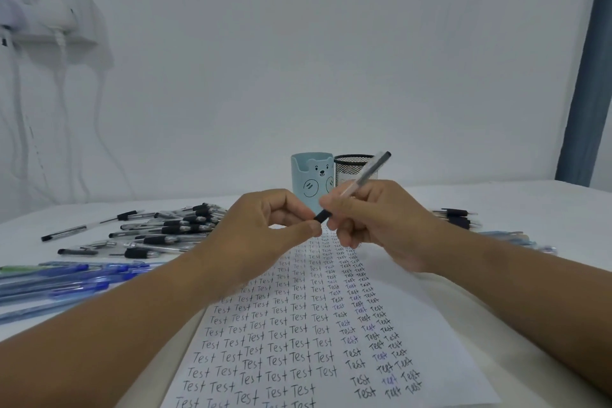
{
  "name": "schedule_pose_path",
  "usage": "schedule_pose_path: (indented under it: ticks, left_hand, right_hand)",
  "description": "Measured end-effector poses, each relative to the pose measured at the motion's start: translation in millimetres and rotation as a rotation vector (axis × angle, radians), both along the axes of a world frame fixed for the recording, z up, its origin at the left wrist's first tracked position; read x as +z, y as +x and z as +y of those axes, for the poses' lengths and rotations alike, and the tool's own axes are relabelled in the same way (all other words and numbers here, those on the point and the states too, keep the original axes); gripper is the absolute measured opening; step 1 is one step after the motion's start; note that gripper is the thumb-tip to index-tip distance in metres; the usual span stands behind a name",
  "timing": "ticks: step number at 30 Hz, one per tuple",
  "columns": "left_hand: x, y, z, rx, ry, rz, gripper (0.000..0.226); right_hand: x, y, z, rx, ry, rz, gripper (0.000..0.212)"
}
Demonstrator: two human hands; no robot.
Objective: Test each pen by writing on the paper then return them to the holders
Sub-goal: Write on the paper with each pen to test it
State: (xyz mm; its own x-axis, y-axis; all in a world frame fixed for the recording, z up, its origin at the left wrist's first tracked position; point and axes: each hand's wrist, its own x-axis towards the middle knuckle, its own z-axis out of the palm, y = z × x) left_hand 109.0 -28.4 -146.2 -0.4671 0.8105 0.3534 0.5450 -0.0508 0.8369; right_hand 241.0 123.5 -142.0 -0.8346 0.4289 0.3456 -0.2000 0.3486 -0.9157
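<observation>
- A clear-barrelled pen (pixel 359 183) with black cap (pixel 323 216) is gripped by the right hand (pixel 374 219), raised above the white sheet of "Test"-covered paper (pixel 298 334).
- The cap is pinched by the left hand (pixel 265 225).

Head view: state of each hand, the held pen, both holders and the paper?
Left hand: pinches the pen's black cap.
Right hand: grips the pen barrel.
Pen: held above the paper, tilted.
Blue bear holder: upright.
Mesh holder: upright.
Paper: flat, mostly filled with "Test".
</observation>
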Motion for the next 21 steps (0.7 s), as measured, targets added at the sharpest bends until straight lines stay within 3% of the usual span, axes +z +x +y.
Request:
schedule_pose_path:
  ticks: [1,7,10,13,21]
  left_hand:
    - [-0.8,-0.4,0.1,-0.019,-0.041,0.031,0.015]
    - [-6.4,-14.7,-3.2,-0.013,-0.380,0.487,0.031]
    - [-9.4,-22.7,-2.4,-0.021,-0.417,0.481,0.031]
    - [-10.7,-26.8,-0.4,-0.024,-0.423,0.475,0.031]
    - [-14.1,-31.6,1.8,-0.036,-0.431,0.455,0.031]
  right_hand:
    - [-0.5,-1.1,1.5,-0.029,-0.002,0.011,0.019]
    - [-1.2,-0.9,21.6,-0.175,-0.105,-0.068,0.016]
    - [-4.0,0.2,23.8,-0.184,-0.075,-0.173,0.020]
    - [-6.6,-2.0,25.3,-0.287,0.091,-0.239,0.031]
    - [-12.8,-6.5,29.9,-0.397,0.318,-0.261,0.041]
